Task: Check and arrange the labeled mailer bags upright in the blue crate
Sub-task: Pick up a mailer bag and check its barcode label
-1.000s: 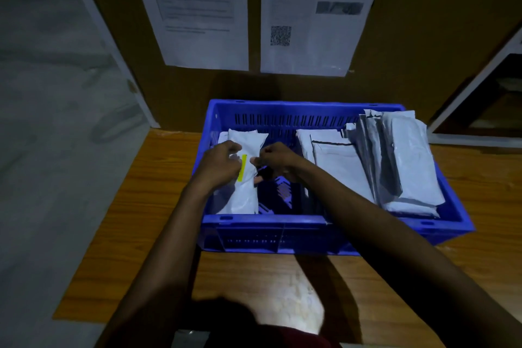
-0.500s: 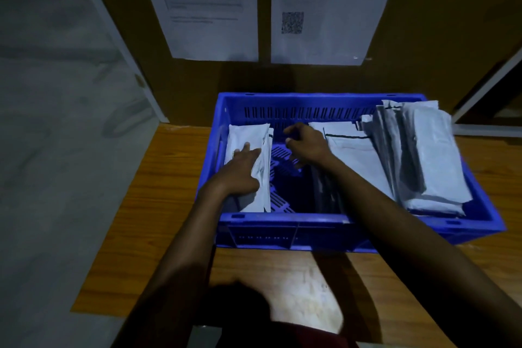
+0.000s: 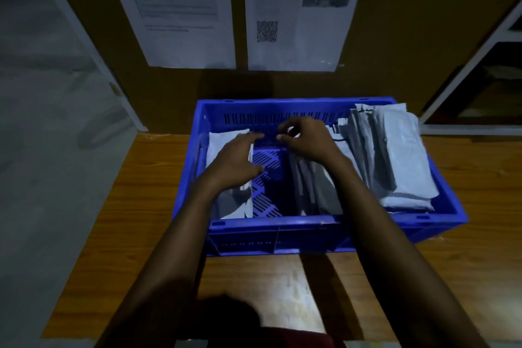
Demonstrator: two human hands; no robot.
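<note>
A blue crate stands on a wooden table. White mailer bags stand along its left wall, and my left hand lies flat on them with fingers spread. Grey mailer bags stand upright in the middle. My right hand curls over their far top edge, and a pale bit of bag shows between thumb and fingers. A thicker stack of mailer bags leans against the right wall. Between the left and middle bags the crate's slotted floor is bare.
A brown board behind the crate carries two printed sheets, one with a QR code. A white-framed shelf stands at the right. The table's left edge drops to grey floor.
The bag with the yellow mark was set down at the left. My left hand then flattened on it. My right hand moved to the far top edge of the middle bags.
</note>
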